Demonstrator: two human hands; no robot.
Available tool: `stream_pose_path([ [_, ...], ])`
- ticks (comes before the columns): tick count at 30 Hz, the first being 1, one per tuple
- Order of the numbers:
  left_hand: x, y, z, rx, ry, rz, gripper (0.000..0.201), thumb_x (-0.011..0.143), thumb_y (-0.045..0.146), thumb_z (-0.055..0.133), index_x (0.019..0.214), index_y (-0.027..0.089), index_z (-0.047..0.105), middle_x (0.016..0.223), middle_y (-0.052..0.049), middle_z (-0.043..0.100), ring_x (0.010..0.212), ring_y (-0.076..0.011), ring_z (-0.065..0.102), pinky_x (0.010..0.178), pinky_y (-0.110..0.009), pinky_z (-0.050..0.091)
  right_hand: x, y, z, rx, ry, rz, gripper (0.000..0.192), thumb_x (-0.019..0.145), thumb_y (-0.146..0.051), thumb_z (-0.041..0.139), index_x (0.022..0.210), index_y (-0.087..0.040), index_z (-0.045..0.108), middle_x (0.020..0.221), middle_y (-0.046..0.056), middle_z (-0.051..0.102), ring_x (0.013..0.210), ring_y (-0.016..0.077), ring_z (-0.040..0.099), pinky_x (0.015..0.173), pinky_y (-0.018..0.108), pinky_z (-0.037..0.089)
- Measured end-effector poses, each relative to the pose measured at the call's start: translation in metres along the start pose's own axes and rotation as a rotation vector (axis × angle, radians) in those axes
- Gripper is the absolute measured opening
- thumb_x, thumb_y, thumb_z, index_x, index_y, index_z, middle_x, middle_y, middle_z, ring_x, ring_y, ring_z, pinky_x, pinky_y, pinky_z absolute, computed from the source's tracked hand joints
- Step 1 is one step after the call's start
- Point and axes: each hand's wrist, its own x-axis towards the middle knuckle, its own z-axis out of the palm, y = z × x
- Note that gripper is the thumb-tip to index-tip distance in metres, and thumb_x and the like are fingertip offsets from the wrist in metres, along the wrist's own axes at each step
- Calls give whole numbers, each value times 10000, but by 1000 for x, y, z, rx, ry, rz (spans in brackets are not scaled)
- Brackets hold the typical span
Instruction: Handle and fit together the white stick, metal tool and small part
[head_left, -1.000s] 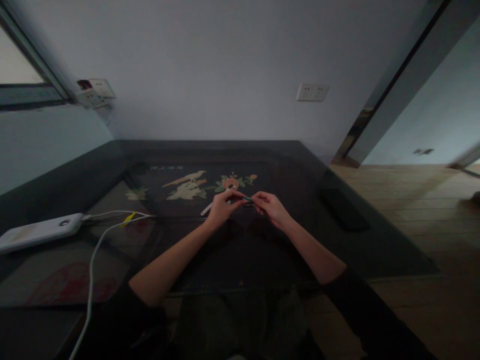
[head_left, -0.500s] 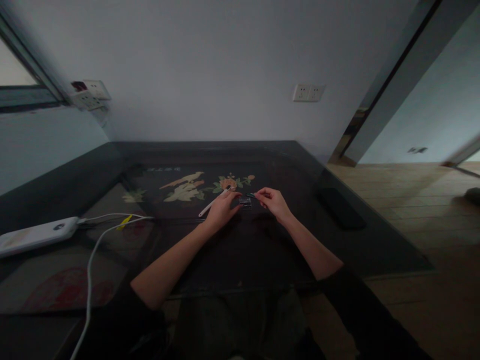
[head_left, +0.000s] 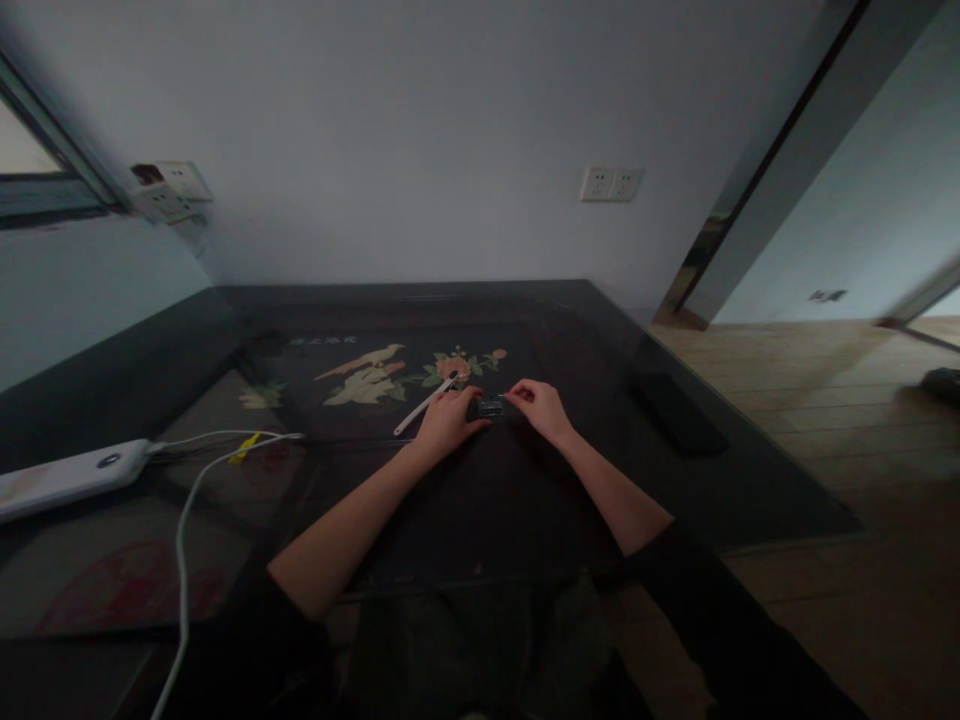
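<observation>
The left hand [head_left: 445,422], no longer sharing the pinch, is holding the box [head_left: 491,409] on the table [head_left: 510,510] between half-open thumb and fingers, apparently steadying it; the right hand [head_left: 541,408] is pinching a thin piece [head_left: 503,396] at its far right corner

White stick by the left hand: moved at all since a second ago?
No, not visibly: the white stick keeps its place against the tabletop's printed flower, so no direction to report.

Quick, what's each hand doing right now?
Left hand: closed, holding the small dark case at its left end.
Right hand: pinched closed by the case; anything held is too small to tell.
</observation>
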Motion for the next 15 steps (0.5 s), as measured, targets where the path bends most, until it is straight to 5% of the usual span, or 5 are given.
stream_pose_path([
  [15, -14, 9, -9, -27, -6, 95, 458, 781, 346, 759, 1169, 209, 557, 1120, -108, 703, 1065, -311, 645, 951, -461, 442, -6, -8, -1, -104, -186, -49, 110, 822, -298, 671, 785, -206, 719, 672, 14, 649, 642, 155, 559, 618, 262, 372],
])
